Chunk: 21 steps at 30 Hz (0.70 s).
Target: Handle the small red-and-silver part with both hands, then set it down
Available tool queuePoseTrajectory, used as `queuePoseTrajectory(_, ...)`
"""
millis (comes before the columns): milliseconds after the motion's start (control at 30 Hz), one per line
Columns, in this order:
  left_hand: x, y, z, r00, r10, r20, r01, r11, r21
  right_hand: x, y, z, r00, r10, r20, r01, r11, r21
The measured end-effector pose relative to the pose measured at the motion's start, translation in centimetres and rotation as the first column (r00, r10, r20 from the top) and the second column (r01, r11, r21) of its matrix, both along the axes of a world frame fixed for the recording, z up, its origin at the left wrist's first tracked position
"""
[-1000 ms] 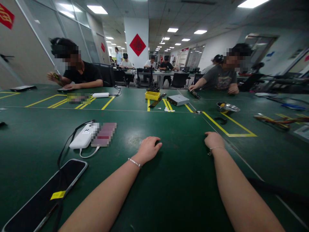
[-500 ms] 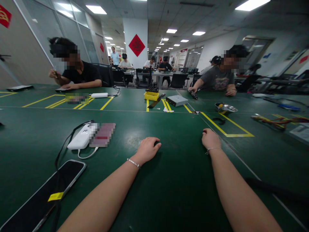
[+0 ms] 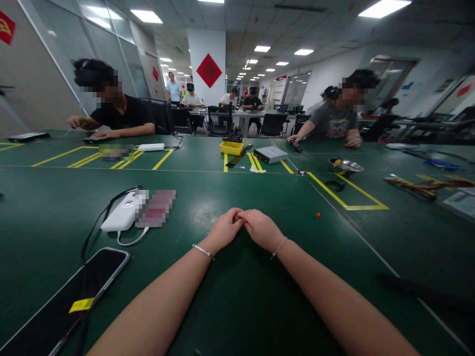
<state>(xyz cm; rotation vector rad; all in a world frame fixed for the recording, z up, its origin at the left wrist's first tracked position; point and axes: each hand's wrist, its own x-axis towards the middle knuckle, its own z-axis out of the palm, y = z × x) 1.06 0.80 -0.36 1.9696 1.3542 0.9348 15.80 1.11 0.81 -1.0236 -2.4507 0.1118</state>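
Over the middle of the green table, my left hand (image 3: 226, 228) and my right hand (image 3: 264, 229) meet at the fingertips. Both are closed, with fingers curled inward and pressed together. Whatever may be between the fingers is hidden from this side. A tiny orange-red piece (image 3: 318, 215) lies on the table to the right of my right hand. Left of my left hand are a white power bank (image 3: 124, 211) with a short white cable and a reddish, blurred-out flat item (image 3: 158, 208).
A large phone (image 3: 74, 291) lies at the lower left, crossed by a black cord with a yellow tag (image 3: 81, 305). Farther off are a yellow bin (image 3: 231, 148), a grey box (image 3: 270, 155), a metal bowl (image 3: 351, 167) and coloured wires (image 3: 411, 185). Two people sit across the table.
My right hand has moved left from beside the table seam to touch my left hand. The tiny orange-red piece now shows where it was. My left hand has hardly moved.
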Motion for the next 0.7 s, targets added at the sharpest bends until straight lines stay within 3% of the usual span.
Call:
queuePoseTrajectory(133,-0.1,0.2,0.0,0.997,-0.008,0.071,0.010,1.000,-0.027,-0.2,-0.4,0.8,0.998,0.035,-0.060,-0.035,0.999,-0.010)
queuePoseTrajectory(200,-0.1,0.3,0.1,0.993,0.018,0.120,-0.012,0.998,-0.054,1.1,0.2,1.3,0.998,-0.048,-0.031,0.048,0.999,0.008)
queuePoseTrajectory(233,-0.1,0.3,0.2,0.990,0.040,0.135,-0.031,0.997,-0.067,2.1,0.6,1.5,0.989,-0.150,-0.005,0.150,0.988,0.027)
queuePoseTrajectory(300,-0.1,0.3,0.2,0.985,0.082,0.148,-0.071,0.994,-0.079,4.9,1.7,1.3,0.893,-0.447,0.044,0.444,0.894,0.069)
queuePoseTrajectory(367,-0.2,0.4,0.1,0.982,0.109,0.155,-0.099,0.993,-0.070,8.1,2.9,0.5,0.698,-0.709,0.100,0.706,0.705,0.067)
queuePoseTrajectory(433,-0.3,0.6,0.0,0.979,0.123,0.166,-0.115,0.992,-0.057,11.1,4.0,-0.6,0.560,-0.802,0.207,0.822,0.569,-0.017)
queuePoseTrajectory(533,-0.3,0.7,-0.2,0.977,0.139,0.165,-0.131,0.990,-0.056,13.8,4.9,-1.8,0.551,-0.759,0.346,0.829,0.547,-0.119)
queuePoseTrajectory(600,-0.3,0.7,-0.2,0.976,0.151,0.156,-0.143,0.988,-0.059,14.2,5.1,-2.1,0.552,-0.744,0.377,0.824,0.557,-0.107)
queuePoseTrajectory(700,-0.4,0.7,-0.1,0.975,0.158,0.157,-0.149,0.987,-0.067,13.6,4.7,-1.8,0.490,-0.777,0.395,0.858,0.511,-0.060)
